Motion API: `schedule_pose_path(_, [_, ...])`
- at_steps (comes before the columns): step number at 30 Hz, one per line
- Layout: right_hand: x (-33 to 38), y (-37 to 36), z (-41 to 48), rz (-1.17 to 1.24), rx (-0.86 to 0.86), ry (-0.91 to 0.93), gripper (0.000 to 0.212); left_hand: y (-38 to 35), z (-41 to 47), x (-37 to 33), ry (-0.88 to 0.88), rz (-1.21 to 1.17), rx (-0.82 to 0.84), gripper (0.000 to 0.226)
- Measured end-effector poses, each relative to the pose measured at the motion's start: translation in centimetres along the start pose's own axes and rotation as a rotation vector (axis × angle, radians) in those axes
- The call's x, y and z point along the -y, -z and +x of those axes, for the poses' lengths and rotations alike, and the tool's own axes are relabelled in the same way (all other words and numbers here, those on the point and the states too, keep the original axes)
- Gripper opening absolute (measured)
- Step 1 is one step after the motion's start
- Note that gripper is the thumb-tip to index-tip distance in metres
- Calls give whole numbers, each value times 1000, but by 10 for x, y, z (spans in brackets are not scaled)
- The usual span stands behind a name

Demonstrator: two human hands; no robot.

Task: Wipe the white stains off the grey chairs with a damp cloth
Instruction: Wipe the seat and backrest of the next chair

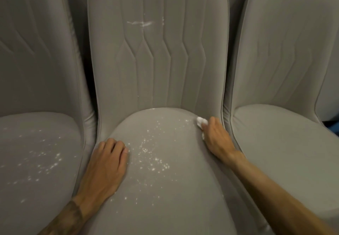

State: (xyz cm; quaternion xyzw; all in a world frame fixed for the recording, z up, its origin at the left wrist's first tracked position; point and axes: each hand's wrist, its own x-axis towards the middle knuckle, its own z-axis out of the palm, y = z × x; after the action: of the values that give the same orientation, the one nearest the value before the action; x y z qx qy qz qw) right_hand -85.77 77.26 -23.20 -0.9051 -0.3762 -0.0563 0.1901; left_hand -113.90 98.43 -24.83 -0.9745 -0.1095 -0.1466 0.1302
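At the far right corner of the seat of the middle chair (165, 207), the right hand (214, 135) grips a small wadded white cloth (200, 120). The fingers are curled round it and press it to the fabric where the seat meets the backrest. The left hand (108, 159) lies palm-down on the seat's left edge, fingers loosely bent, holding nothing; it looks like a brace.

Stain status:
- Between the two hands: a dense scatter of white specks (156, 159) runs from just beside the cloth down toward the front of the seat. None of this area looks wiped.
- Well above both hands, on the backrest: a white smear (141, 23) with a short streak to its right. Untouched.
- Beyond the left hand: the left-side chair (36, 207) carries a comparable speckle across its seat (45, 161). Untouched.
- Beyond the right hand: the right-side chair (284, 143) shows no visible marks. Cannot tell whether it was cleaned or never soiled.

Judgement: early in the task. The wipe sits at the edge of the first speckled patch, and no clear cleaned strip is visible. Left to do: the middle seat, its backrest smear and the whole left-side seat. Whether the cloth is damp cannot be told.
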Motion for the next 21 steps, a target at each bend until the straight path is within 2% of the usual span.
schedule_pose_path(1, [7,-5,2,23,-55,-63,23,0,0,0,14,-12,4,37])
schedule_pose_path(3, [36,-19,-1,104,-115,-37,22,-1,0,0,18,-15,3,32])
schedule_pose_path(7, [50,-27,-4,105,47,250,14,-4,-2,2,19,-2,10,30])
schedule_pose_path(9, [24,-21,14,22,91,201,6,-3,-1,2,49,-13,23,25])
schedule_pose_path(11, [7,-18,37,-43,57,13,17,1,0,-1,91,-55,43,23])
schedule_pose_path(13, [21,-20,46,-42,4,-51,25,4,2,-2,155,-128,62,28])
schedule_pose_path(15, [50,-34,41,28,-31,71,26,8,4,-2,229,-219,78,33])
schedule_pose_path(17, [65,-44,29,81,30,229,24,8,4,-3,260,-249,157,40])
schedule_pose_path(19, [56,-35,29,85,116,308,23,5,2,-2,275,-289,208,45])
schedule_pose_path(21, [37,-28,47,65,156,277,16,6,3,-2,299,-304,213,49])
